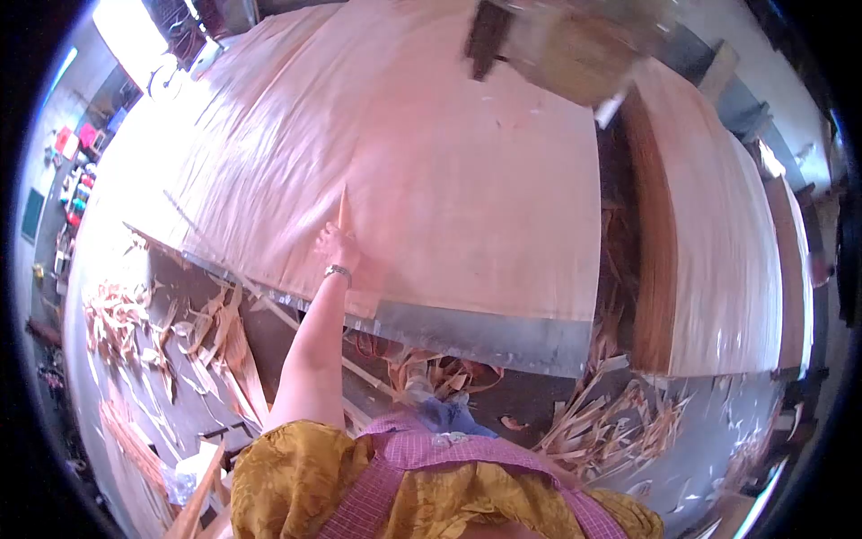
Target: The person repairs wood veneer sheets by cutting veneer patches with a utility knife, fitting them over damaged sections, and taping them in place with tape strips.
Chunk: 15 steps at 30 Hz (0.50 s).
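My left hand [338,244] is over the large pale wood veneer sheet [467,207], near its front edge, with a watch on the wrist. Its fingers close around a thin, pointed strip of wood [344,205] that points away from me. The veneer lies across a wide table whose grey metal edge [485,337] shows at the front. My right hand is not in view; only the yellow sleeve shows on that side.
A thick stack of veneer [718,242] stands to the right, past a dark gap. Wood scraps [620,431] litter the floor on both sides. At the top, a blurred brown and grey object [575,54] overhangs the sheet.
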Motion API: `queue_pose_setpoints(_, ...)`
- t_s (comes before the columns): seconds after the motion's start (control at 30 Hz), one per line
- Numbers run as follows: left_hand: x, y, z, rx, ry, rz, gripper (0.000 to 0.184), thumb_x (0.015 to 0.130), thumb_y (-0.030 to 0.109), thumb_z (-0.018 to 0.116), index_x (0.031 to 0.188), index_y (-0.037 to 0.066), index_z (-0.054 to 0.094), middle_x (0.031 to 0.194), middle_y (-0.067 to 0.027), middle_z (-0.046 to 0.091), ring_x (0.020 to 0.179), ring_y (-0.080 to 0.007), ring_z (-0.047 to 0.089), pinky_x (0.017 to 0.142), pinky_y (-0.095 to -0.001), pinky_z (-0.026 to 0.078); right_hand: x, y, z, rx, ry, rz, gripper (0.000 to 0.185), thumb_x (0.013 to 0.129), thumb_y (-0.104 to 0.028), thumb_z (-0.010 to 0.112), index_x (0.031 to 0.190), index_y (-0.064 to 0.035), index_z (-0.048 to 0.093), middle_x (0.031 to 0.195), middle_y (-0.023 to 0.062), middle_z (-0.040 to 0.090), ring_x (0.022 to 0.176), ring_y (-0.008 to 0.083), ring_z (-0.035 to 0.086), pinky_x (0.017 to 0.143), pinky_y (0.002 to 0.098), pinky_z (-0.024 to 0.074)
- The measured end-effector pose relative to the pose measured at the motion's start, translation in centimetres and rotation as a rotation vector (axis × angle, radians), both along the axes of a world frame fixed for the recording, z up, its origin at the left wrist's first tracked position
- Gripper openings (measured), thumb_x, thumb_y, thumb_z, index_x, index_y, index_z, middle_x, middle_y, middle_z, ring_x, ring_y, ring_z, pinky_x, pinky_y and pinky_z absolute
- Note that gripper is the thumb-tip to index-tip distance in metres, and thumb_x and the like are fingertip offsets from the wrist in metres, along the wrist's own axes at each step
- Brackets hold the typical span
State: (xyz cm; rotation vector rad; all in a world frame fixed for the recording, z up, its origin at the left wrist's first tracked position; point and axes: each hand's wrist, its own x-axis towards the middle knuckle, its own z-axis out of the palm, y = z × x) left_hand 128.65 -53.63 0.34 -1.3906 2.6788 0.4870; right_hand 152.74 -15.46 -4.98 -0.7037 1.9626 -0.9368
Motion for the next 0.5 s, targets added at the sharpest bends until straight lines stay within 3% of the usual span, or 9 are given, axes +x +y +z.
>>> queue_pose_setpoints(0.03,-0.2,0.7,1.6,-0.022,-0.014,0.035,0.057,0.084,0.033,0.064,0.130,0.001,0.056,0.138,-0.0200,0.053,0.128,-0.0310,0.051,0.107,-0.0516,0.037,0.7,0.6,-0.6,0.016,0.009,-0.018,0.043,0.090,-0.038,0.061,0.120,-0.0074,0.058,0.087,0.0147,0.068,0.079,0.0293,0.067,0.073,0.0380,0.0524)
queue_pose_setpoints(0.1,-1.5,-1.7,0.1,-0.008,0.045,-0.131,0.040,0.080,0.031,0.066,0.105,0.000,0.066,0.115,-0.0209,0.064,0.108,-0.0317,0.062,0.092,-0.0464,0.047,2.2,1.9,-2.3,0.049,0.025,-0.054,0.043,0.089,-0.039,0.063,0.120,-0.0087,0.058,0.081,0.0138,0.067,0.075,0.0278,0.068,0.067,0.0372,0.0529)
queue_pose_setpoints(0.13,-2.4,-2.5,-0.6,-0.003,0.076,-0.214,0.034,0.078,0.030,0.066,0.092,-0.001,0.071,0.104,-0.0213,0.070,0.098,-0.0321,0.067,0.085,-0.0438,0.052,2.4,3.5,-3.3,0.127,-0.046,-0.076,0.047,0.088,-0.041,0.065,0.122,-0.0093,0.057,0.091,0.0138,0.069,0.081,0.0281,0.069,0.072,0.0383,0.0532)
queue_pose_setpoints(0.2,-2.8,0.6,5.5,0.076,0.225,-0.314,0.030,0.076,0.028,0.066,0.077,-0.002,0.069,0.086,-0.0205,0.069,0.079,-0.0314,0.067,0.072,-0.0409,0.052,2.8,5.3,-2.4,0.073,0.049,-0.160,0.048,0.087,-0.041,0.066,0.122,-0.0103,0.057,0.095,0.0127,0.070,0.082,0.0269,0.070,0.070,0.0391,0.0538)
queue_pose_setpoints(0.23,-3.0,2.3,9.5,0.111,0.304,-0.371,0.030,0.075,0.027,0.066,0.069,-0.003,0.067,0.076,-0.0201,0.068,0.070,-0.0310,0.067,0.065,-0.0394,0.053,3.7,6.3,-1.4,-0.057,0.222,-0.228,0.044,0.087,-0.039,0.066,0.120,-0.0107,0.057,0.089,0.0115,0.070,0.076,0.0255,0.069,0.065,0.0387,0.0541)
queue_pose_setpoints(0.27,-3.6,3.4,12.1,0.265,0.307,-0.334,0.029,0.077,0.026,0.069,0.072,-0.002,0.066,0.074,-0.0136,0.067,0.070,-0.0234,0.064,0.066,-0.0389,0.050,3.5,7.0,-0.3,-0.185,0.399,-0.299,0.040,0.088,-0.037,0.066,0.118,-0.0111,0.058,0.084,0.0104,0.069,0.070,0.0241,0.069,0.059,0.0383,0.0544)
queue_pose_setpoints(0.37,-6.8,0.4,10.5,0.534,0.638,-0.314,0.031,0.080,0.026,0.072,0.093,0.000,0.064,0.084,-0.0068,0.064,0.077,-0.0164,0.061,0.070,-0.0364,0.050,6.0,11.5,-2.2,0.028,0.744,-0.417,0.045,0.087,-0.038,0.066,0.122,-0.0113,0.057,0.095,0.0110,0.070,0.072,0.0249,0.069,0.063,0.0376,0.0557)
queue_pose_setpoints(0.5,-4.4,-3.0,12.0,0.685,0.723,-0.319,0.061,0.083,0.032,0.074,0.125,0.002,0.043,0.109,-0.0054,0.057,0.092,-0.0136,0.057,0.075,-0.0316,0.051,8.0,17.0,0.8,0.181,0.440,-0.532,0.056,0.086,-0.039,0.064,0.132,-0.0103,0.051,0.110,0.0175,0.068,0.083,0.0331,0.069,0.067,0.0422,0.0558)
